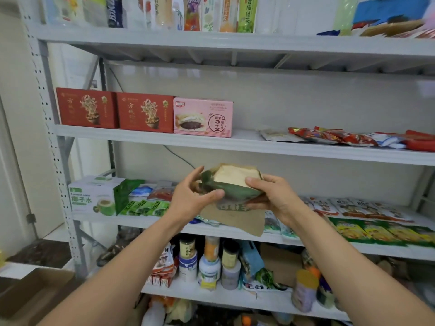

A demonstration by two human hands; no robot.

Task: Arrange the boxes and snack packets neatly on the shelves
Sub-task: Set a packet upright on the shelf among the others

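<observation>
Both hands are up in front of the shelves point(164, 140), holding one bread packet point(231, 184) between them. The packet is in the air, level with the gap between the middle shelf and the one under it, resting on neither.
Left hand point(194, 196): thumb across the packet's green front, fingers behind its left end, so it's pinching the packet.
Right hand point(270, 196): thumb on the top right corner, fingers curled underneath, gripping the packet.
The packet's brown flap hangs down below the hands.

Middle shelf, left end: left red box point(87, 108), right red box point(146, 112) and pink box point(203, 117), upright in a row, each against the next. At the right end, red packets point(341, 137) lie flat in a loose heap.
Shelf below: white-and-green box point(94, 196) at far left, small green packets point(146, 207) just beside it, yellow-green packets point(376, 230) lying flat on the right.
Next shelf down: jars point(209, 262) standing close together.
Top shelf: drink bottles point(211, 12) in a row.
An open cardboard box point(30, 295) is at bottom left, beside the shelves.
</observation>
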